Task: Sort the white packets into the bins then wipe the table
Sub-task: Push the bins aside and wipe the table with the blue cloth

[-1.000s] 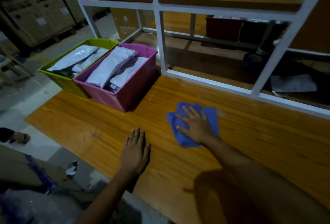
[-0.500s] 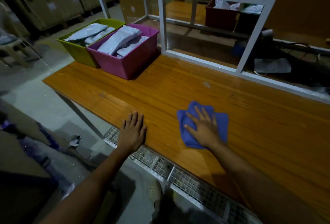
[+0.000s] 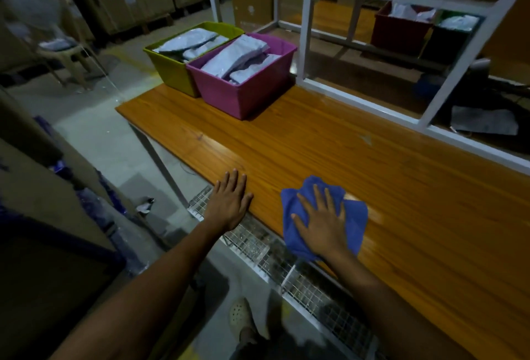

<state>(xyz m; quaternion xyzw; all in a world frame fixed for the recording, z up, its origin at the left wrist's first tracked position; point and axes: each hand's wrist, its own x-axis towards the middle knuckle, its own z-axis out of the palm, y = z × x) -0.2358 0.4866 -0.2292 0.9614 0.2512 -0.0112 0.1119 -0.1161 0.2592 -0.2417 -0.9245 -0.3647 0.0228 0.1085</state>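
My right hand (image 3: 322, 220) presses flat, fingers spread, on a crumpled blue cloth (image 3: 354, 216) at the near edge of the wooden table (image 3: 329, 141). My left hand (image 3: 231, 200) rests flat on the table's near edge, to the left of the cloth, holding nothing. At the table's far left end stand a pink bin (image 3: 246, 95) and a green bin (image 3: 175, 72), side by side and touching. Both bins hold several white packets (image 3: 235, 58).
A white metal frame (image 3: 305, 29) runs along the table's far edge. Behind it stand a red bin (image 3: 398, 33), a dark bin (image 3: 450, 41) and a loose packet (image 3: 484, 124). A wire mesh shelf (image 3: 301, 279) hangs below the near edge. A plastic chair (image 3: 66, 52) stands at left.
My right hand has dragged the blue cloth from mid-table toward me to the near edge. The left hand stayed flat on the table edge while my view pulled back.
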